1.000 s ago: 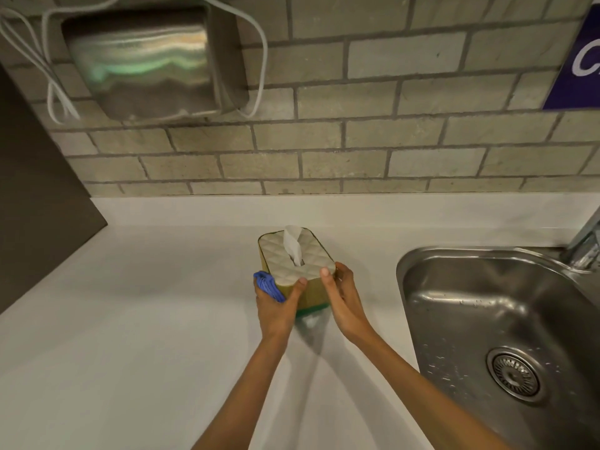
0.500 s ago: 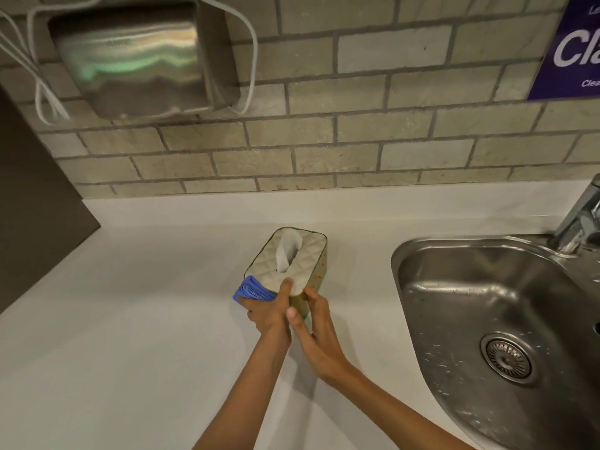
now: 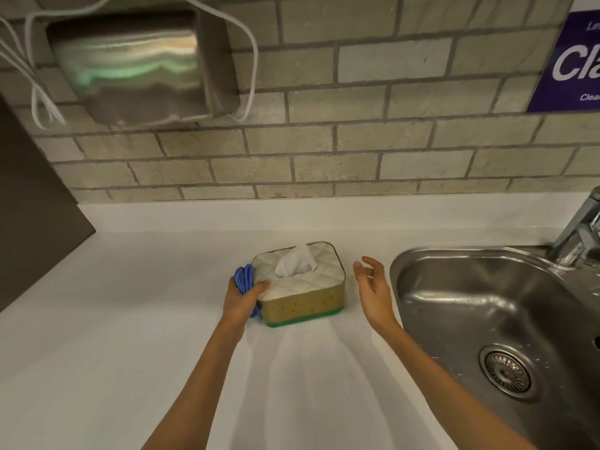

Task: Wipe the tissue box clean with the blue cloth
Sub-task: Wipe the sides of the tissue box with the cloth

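The tissue box (image 3: 302, 303) stands on the white counter (image 3: 130, 319), long side facing me, with a quilted white lid, an olive speckled wall, a green base and a tissue sticking out of the top. My left hand (image 3: 242, 298) presses the bunched blue cloth (image 3: 244, 278) against the box's left end, thumb resting on the lid's corner. My right hand (image 3: 373, 287) hovers just right of the box, fingers spread, touching nothing.
A steel sink (image 3: 487, 319) with a drain lies to the right, its tap (image 3: 581, 235) at the far right. A metal hand dryer (image 3: 139, 66) with white cables hangs on the brick wall. A dark panel (image 3: 32, 206) borders the counter's left side.
The box has been turned so its long side faces me. My right hand has let go of it and moved off to the right. My left hand stays at the box's left end with the cloth.
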Demonstrator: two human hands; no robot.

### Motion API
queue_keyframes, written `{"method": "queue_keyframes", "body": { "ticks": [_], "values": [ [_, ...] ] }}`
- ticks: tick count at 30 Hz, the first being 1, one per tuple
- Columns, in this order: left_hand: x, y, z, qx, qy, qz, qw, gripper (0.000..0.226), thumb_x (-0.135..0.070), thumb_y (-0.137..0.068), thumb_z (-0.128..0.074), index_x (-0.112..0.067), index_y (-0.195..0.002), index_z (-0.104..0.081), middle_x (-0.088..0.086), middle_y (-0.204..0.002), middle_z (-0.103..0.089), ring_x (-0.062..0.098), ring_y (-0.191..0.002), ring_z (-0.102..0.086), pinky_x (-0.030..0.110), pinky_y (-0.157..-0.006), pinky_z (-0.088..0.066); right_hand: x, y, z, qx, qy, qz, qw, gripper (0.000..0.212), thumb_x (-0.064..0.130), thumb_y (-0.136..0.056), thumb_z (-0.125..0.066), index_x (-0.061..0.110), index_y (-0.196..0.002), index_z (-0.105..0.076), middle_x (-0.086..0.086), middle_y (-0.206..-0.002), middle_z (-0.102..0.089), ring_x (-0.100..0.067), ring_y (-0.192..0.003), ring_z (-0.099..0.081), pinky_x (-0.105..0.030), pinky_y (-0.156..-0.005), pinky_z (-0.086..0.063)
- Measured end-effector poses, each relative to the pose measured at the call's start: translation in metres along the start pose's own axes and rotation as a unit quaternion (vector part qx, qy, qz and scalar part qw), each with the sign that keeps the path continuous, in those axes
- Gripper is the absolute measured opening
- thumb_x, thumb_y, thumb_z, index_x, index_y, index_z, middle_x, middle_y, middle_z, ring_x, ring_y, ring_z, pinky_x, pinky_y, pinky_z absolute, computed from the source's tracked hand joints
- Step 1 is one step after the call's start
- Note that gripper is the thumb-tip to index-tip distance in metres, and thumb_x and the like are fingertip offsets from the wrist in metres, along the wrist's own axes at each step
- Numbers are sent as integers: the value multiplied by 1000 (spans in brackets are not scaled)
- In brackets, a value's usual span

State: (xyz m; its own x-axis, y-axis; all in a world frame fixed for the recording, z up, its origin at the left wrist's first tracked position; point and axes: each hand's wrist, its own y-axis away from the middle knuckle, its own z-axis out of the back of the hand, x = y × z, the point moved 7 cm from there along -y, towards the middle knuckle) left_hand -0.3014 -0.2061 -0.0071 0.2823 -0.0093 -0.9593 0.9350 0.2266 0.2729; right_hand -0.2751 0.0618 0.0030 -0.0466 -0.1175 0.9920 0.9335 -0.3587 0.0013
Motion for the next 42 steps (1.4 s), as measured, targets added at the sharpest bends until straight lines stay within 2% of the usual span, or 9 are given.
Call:
{"method": "queue_keyframes", "body": {
  "ticks": [5, 9, 12, 15, 19, 24, 30, 37, 42],
  "values": [
    [-5, 8, 0, -21, -6, -63, 998, 53, -23, -86, -65, -15, -134, -43, 8, -124, -57, 19, -101, -53, 31, -84, -43, -16, 0, -27, 148, 0, -47, 988, 70, 52, -88, -42, 30, -149, -14, -1, -150, -34, -19, -134, -38, -25, -98, -32],
    [14, 26, 0, -1, 6, -88, 996, 55, -29, -92, -55, -24, -143, -35, -5, -131, -53, 7, -109, -50, 23, -88, -41, -20, 8, -37, 206, -8, -45, 977, 97, 71, -66, -46, 37, -149, -9, 16, -140, -36, -3, -123, -40, -16, -96, -34],
    [22, 32, -6, 26, -32, -92, 995, 58, -32, -92, -54, -28, -145, -30, -34, -90, -68, -18, -74, -60, 3, -61, -48, -22, 11, -40, 217, -14, -25, 976, 92, 68, -68, -51, 37, -147, -17, 22, -128, -49, 7, -109, -50, -1, -80, -44],
    [18, 29, -8, 23, -59, -96, 993, 55, -31, -93, -53, -24, -143, -31, -22, -71, -63, -23, -49, -54, -3, -43, -40, -20, 15, -40, 216, -14, -18, 976, 87, 63, -71, -54, 36, -146, -20, 32, -117, -50, 16, -104, -49, 5, -74, -42],
    [9, 30, -9, 9, -93, -104, 990, 49, -39, -91, -52, -24, -136, -39, -11, -96, -60, -7, -79, -61, 1, -49, -43, -11, 17, -30, 191, 9, -10, 981, 82, 65, -69, -54, 34, -142, -31, 32, -112, -53, 8, -104, -55, -1, -74, -45],
    [-11, 30, -11, -20, -147, -81, 986, 52, -55, -85, -52, -25, -128, -47, -12, -87, -57, 2, -71, -52, 5, -41, -42, 1, 13, -13, 150, 93, -6, 984, 84, 76, -63, -43, 29, -133, -45, 3, -116, -63, -17, -102, -58, -22, -82, -47],
    [-32, 19, -6, 6, -204, -33, 978, 48, -63, -81, -52, -24, -110, -54, 6, -104, -60, 29, -97, -58, 45, -96, -48, 3, 11, 5, 152, 90, -48, 983, 85, 71, -67, -52, 15, -131, -50, -11, -113, -67, -23, -90, -69, -39, -86, -57],
    [-44, 11, -11, 15, -239, -24, 971, 53, -63, -82, -48, -17, -107, -55, 10, -100, -61, 32, -99, -59, 44, -98, -46, -2, -1, -1, 191, 107, -116, 969, 90, 70, -77, -44, 20, -147, -19, -14, -126, -59, -27, -99, -65, -29, -75, -52],
    [-45, 6, -17, -9, -247, -45, 968, 55, -62, -85, -43, -17, -115, -54, 5, -97, -59, 25, -89, -55, 35, -83, -42, 0, -7, -16, 234, 37, -100, 966, 95, 73, -63, -42, 10, -133, -42, -6, -131, -53, -26, -127, -47, -36, -111, -33]
  ]
}}
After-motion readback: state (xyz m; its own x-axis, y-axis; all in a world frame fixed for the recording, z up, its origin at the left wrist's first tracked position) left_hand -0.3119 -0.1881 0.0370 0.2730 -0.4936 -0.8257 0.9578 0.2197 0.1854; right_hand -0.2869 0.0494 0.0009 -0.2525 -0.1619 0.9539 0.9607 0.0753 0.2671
